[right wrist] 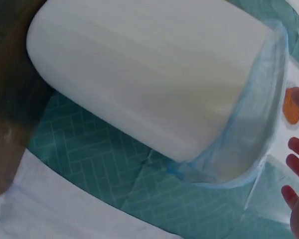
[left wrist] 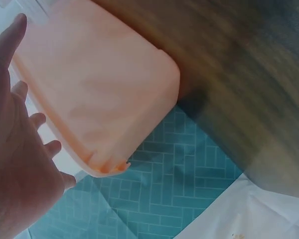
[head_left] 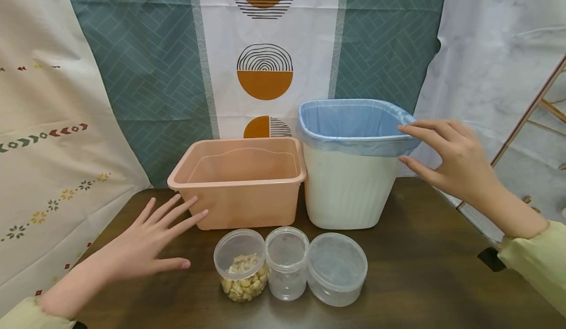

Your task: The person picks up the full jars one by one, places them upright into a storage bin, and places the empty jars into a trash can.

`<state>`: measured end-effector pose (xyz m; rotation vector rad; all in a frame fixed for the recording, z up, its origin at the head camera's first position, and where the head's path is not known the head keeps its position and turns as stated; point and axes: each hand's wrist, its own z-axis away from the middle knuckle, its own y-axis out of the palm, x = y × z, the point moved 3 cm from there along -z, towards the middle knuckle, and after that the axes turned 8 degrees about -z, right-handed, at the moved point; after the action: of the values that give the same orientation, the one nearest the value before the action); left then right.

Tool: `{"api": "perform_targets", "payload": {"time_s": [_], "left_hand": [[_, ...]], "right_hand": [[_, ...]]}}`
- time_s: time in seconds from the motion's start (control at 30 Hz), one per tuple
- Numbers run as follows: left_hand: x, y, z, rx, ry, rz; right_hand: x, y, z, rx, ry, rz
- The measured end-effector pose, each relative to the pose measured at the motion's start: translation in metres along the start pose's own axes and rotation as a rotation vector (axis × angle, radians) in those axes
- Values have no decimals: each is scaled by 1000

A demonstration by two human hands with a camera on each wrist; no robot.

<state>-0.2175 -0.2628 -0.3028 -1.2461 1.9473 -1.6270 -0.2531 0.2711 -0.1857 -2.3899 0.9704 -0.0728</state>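
My left hand hovers with fingers spread before the left end of a pink plastic bin. In the left wrist view, the fingers hold nothing. At the right, my right hand is beside the rim of a white trash can lined with a blue bag. Its thumb and fingers are apart; the right wrist view shows a gap between the fingers and the liner. Between the hands stand a clear jar of pale nuts, a narrow clear jar and a wide, low clear container.
All the containers stand on a dark wooden table. The pink bin and trash can are side by side against a patterned green and white cloth. A cream cloth hangs at the left, a marbled white one at the right.
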Motion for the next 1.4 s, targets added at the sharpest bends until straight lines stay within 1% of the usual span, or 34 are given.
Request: {"api": "perform_targets", "payload": {"time_s": [0.07,0.23,0.3,0.37,0.5,0.73,0.8,0.97,1.03,1.17,1.4], "left_hand": [[1,-2,-1,5,-5,7],[5,-10,-5,22,-26,15],[5,-11,-7,26,-30,16],[5,-13,-9,26,-32,20],[4,-15,-13,25,-33,30],[-2,-17,-23,33,-32,45],[-4,-18,-27,29,-20,38],[-12,-16,-37,-14,47,29],[-15,-15,-41,-23,66,42],[-20,-13,-48,10,82,81],[-33,-11,-63,56,138,132]], "right_hand": [[-5,5,-1,-54,5,-43],[-13,17,-1,-252,43,-204],[-15,21,0,-307,65,-249],[-17,25,0,-336,86,-282],[-19,29,3,-357,134,-321],[-22,40,9,-401,246,-356],[-21,43,10,-415,279,-385],[-19,47,9,-464,347,-500],[-19,48,9,-480,354,-534],[-18,50,8,-494,347,-562],[-19,52,8,-501,359,-578]]}}
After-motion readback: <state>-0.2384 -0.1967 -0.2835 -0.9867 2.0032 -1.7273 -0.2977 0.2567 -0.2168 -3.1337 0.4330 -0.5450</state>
